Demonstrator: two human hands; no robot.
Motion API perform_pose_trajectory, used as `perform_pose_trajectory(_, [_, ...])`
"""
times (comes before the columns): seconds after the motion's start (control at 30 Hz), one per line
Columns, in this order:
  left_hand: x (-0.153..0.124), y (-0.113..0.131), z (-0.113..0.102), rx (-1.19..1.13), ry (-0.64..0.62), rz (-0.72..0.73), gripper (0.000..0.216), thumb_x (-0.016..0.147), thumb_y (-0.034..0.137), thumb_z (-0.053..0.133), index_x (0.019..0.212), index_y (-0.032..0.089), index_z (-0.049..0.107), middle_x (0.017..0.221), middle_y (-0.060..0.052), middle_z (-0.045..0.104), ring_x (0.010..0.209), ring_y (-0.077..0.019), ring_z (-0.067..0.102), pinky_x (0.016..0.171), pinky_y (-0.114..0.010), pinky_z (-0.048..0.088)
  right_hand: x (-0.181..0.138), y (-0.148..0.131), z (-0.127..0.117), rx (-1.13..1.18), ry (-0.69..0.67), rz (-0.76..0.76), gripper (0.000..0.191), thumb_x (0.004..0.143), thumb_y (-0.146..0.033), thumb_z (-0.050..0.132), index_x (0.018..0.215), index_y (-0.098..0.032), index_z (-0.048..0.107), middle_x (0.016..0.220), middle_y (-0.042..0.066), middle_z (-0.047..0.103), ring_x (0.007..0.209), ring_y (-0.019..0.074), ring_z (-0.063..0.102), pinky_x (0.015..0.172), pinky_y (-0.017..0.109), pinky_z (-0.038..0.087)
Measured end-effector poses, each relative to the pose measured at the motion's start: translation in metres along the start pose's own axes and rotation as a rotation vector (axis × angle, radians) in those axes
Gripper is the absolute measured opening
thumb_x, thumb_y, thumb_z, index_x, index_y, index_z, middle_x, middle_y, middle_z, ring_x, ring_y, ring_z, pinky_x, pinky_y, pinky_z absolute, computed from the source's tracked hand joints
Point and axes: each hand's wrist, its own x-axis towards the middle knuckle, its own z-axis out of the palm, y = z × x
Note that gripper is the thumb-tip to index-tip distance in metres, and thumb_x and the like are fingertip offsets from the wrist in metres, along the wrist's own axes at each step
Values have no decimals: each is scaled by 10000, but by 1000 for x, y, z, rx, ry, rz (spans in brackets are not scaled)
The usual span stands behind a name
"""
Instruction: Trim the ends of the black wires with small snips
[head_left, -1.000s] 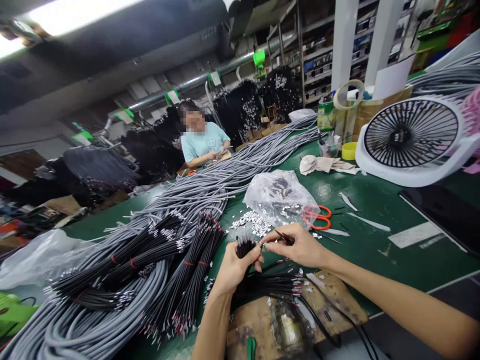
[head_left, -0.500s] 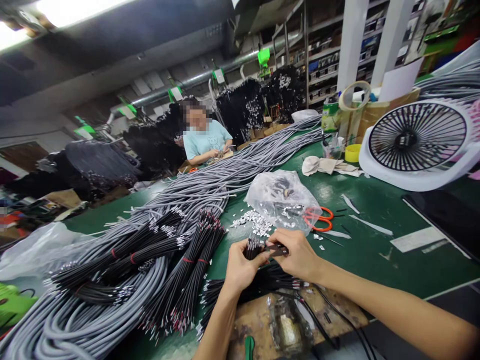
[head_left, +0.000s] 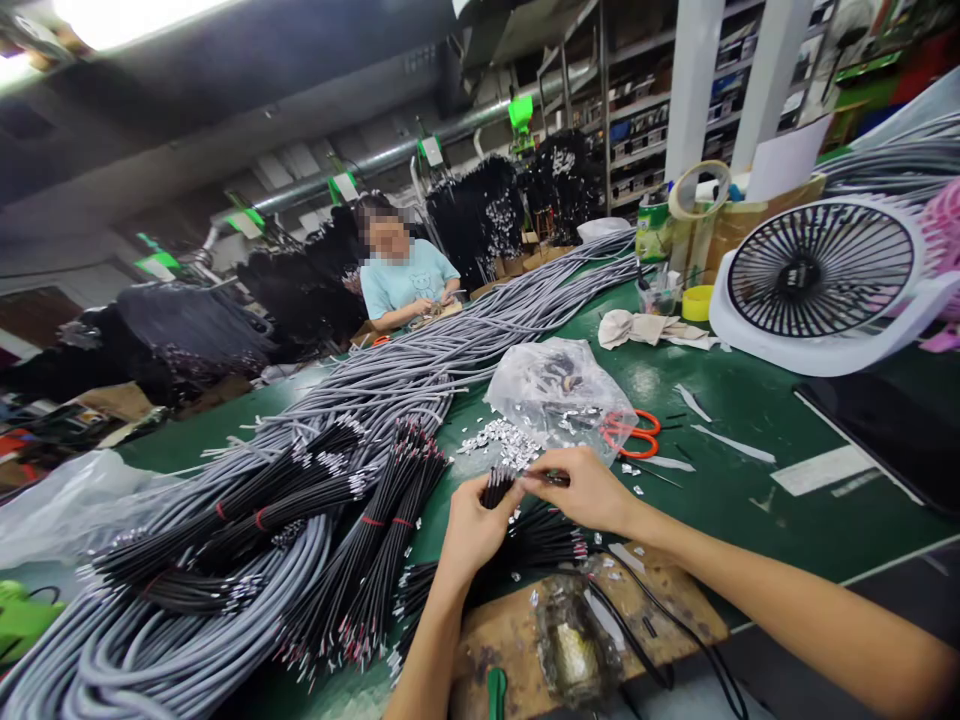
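At the near side of a green table (head_left: 739, 515), the left hand (head_left: 474, 530) grips a bunch of black wires (head_left: 497, 488), its fingers clamped round them with the pale tips pointing up. The right hand (head_left: 589, 488) meets it there, thumb and forefinger pressed together at the side of the bunch; its fingers curl shut on a dark tool (head_left: 556, 479), too hidden to tell its kind.

Just beyond the hands lies a heap of small metal pieces (head_left: 499, 440), next to a clear plastic bag (head_left: 559, 375) and orange-handled scissors (head_left: 639, 437). Under the wrists, another batch of wires (head_left: 541, 537) lies at the edge of a worn wooden board (head_left: 679, 595).

The work looks partway along. To the left, several bundles (head_left: 409, 492) of black wires lie bound with red bands, many with bright ends, on and beside grey cables (head_left: 420, 365); these seem done. The bunch in the left hand shows no band, and plenty of metal pieces appear left over. How many of its wires have bright ends is too small to tell.
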Motion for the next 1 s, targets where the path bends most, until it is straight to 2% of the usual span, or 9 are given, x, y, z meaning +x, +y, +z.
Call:
perform_pose_trajectory(0.17, [2, -8, -8, 64, -138, -61, 257, 711, 360, 604, 589, 139, 556, 490, 16, 541, 464, -124, 484, 472, -224, 349, -4, 5, 2, -8, -212, 16, 156, 728, -231, 590, 620, -153, 670, 493, -18, 567, 461, 86, 438, 469, 199, 294])
perform_pose_trajectory(0.27, [7, -13, -7, 97, -87, -84, 276, 722, 379, 588, 589, 141, 546, 481, 13, 526, 452, -121, 469, 457, -219, 327, -8, 9, 2, -14, -319, 0, 88, 650, -180, 633, 569, -167, 666, 433, -38, 521, 423, 74, 398, 441, 193, 264])
perform_pose_trajectory(0.37, [9, -15, -2, 116, 1, -83, 343, 773, 437, 512, 600, 142, 543, 461, 16, 488, 431, -113, 436, 438, -216, 294, -10, 8, -2, -18, -360, -22, 72, 594, -138, 653, 532, -174, 662, 415, -38, 512, 413, 76, 392, 427, 198, 255])
perform_pose_trajectory(0.47, [7, -10, 1, 106, 26, -70, 381, 818, 463, 434, 662, 142, 566, 453, 23, 470, 425, -109, 427, 442, -215, 302, -9, 4, -6, -26, -275, -8, 109, 686, -166, 594, 654, -176, 698, 550, -2, 605, 500, 102, 477, 484, 209, 319])
perform_pose_trajectory(0.57, [1, -2, 2, 85, 33, -52, 352, 830, 451, 429, 720, 145, 564, 471, 25, 489, 446, -107, 449, 472, -212, 333, -7, 0, -8, 3, -32, 27, 225, 799, -184, 485, 888, -171, 692, 726, 33, 655, 613, 124, 538, 573, 231, 383])
perform_pose_trajectory(0.67, [-3, 4, 3, 56, 49, -44, 302, 798, 433, 499, 692, 151, 520, 475, 34, 485, 434, -95, 432, 450, -202, 320, -6, -2, -8, 74, 118, -9, 245, 791, -165, 499, 966, -154, 670, 731, 38, 655, 607, 129, 550, 565, 240, 410])
perform_pose_trajectory(0.8, [-7, 8, 2, 33, 94, -52, 311, 751, 401, 573, 591, 157, 466, 449, 47, 452, 416, -78, 391, 422, -192, 288, -6, -4, -6, 119, 153, -57, 235, 776, -151, 513, 943, -136, 677, 686, 38, 651, 572, 130, 553, 540, 247, 428])
perform_pose_trajectory(1.0, [-9, 14, -1, -15, 133, -76, 343, 713, 390, 615, 516, 139, 488, 417, 42, 451, 404, -70, 380, 409, -187, 279, -9, -1, -4, 88, 182, -155, 281, 764, -115, 506, 1005, -106, 649, 711, 56, 650, 617, 137, 577, 555, 248, 449])
